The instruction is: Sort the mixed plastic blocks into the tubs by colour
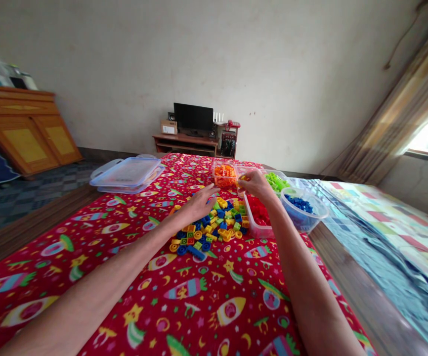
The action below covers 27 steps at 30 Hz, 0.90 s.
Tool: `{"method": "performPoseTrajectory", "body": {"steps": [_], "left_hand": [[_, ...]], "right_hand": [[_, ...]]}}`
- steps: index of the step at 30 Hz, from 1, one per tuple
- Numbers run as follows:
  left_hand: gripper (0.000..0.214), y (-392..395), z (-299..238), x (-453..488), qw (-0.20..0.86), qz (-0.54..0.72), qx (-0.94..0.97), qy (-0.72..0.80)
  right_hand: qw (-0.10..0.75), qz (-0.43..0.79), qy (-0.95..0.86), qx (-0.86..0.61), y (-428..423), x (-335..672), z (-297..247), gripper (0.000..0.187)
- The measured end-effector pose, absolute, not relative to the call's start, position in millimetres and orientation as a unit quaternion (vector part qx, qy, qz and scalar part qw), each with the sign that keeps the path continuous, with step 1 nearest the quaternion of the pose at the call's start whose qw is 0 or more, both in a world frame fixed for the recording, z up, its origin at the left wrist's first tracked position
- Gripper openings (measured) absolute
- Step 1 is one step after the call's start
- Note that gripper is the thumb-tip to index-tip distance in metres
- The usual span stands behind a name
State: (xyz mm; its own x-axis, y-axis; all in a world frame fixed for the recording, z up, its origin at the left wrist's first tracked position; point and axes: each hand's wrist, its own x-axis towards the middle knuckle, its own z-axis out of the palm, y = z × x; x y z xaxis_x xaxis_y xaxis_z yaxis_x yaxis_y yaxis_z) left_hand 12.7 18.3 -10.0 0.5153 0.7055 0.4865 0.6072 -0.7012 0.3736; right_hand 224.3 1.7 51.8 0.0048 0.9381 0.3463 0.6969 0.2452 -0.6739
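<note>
Over the far left part of a mixed pile of toy building bricks (217,225), my left hand (200,202) reaches out with its fingers stretched and apart, and I see nothing held in it. My right hand (255,184) is closed, pinching a small yellow brick (241,181) above the plastic boxes. Beneath my right wrist sits a clear box of red bricks (256,210), partly hidden by the arm. Orange bricks (225,175) fill a box just left of that hand. To its right are a box of light green bricks (276,182) and a round tub of blue bricks (300,203).
A red patterned cloth (184,306) covers the table. Stacked clear lids (128,174) lie at its far left. A bed with a patchwork cover (395,222) adjoins on the right. Beyond the table stand a monitor (193,117) on a desk and a wooden cabinet (24,133).
</note>
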Motion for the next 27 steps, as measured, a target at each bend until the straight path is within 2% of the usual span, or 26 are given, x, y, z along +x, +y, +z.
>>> {"method": "performPoseTrajectory", "body": {"steps": [5, 9, 13, 17, 22, 27], "left_hand": [[0.038, 20.9, -11.9, 13.3, 0.057, 0.286, 0.880, 0.375], [0.039, 21.2, -7.3, 9.0, 0.064, 0.282, 0.875, 0.387], [0.038, 24.2, -7.7, 4.9, 0.072, 0.278, 0.877, 0.386], [0.036, 27.7, -13.9, 6.0, 0.071, 0.274, 0.889, 0.359], [0.027, 20.2, -16.3, 10.4, 0.060, 0.251, 0.909, 0.329], [0.020, 14.5, -11.3, 7.6, 0.038, 0.206, 0.906, 0.368]], "right_hand": [[0.395, 0.121, -0.628, -0.660, 0.8, 250.1, 62.9, 0.022], [0.336, 0.045, -0.619, -0.709, 21.9, 265.4, 71.1, 0.025], [0.291, -0.013, -0.628, -0.722, 38.2, 273.3, 72.8, 0.040], [0.292, -0.085, -0.626, -0.718, 29.0, 263.0, 64.2, 0.039], [0.292, -0.043, -0.684, -0.667, 3.5, 234.4, 54.5, 0.034], [0.281, -0.045, -0.725, -0.627, -15.1, 203.9, 59.8, 0.031]]}}
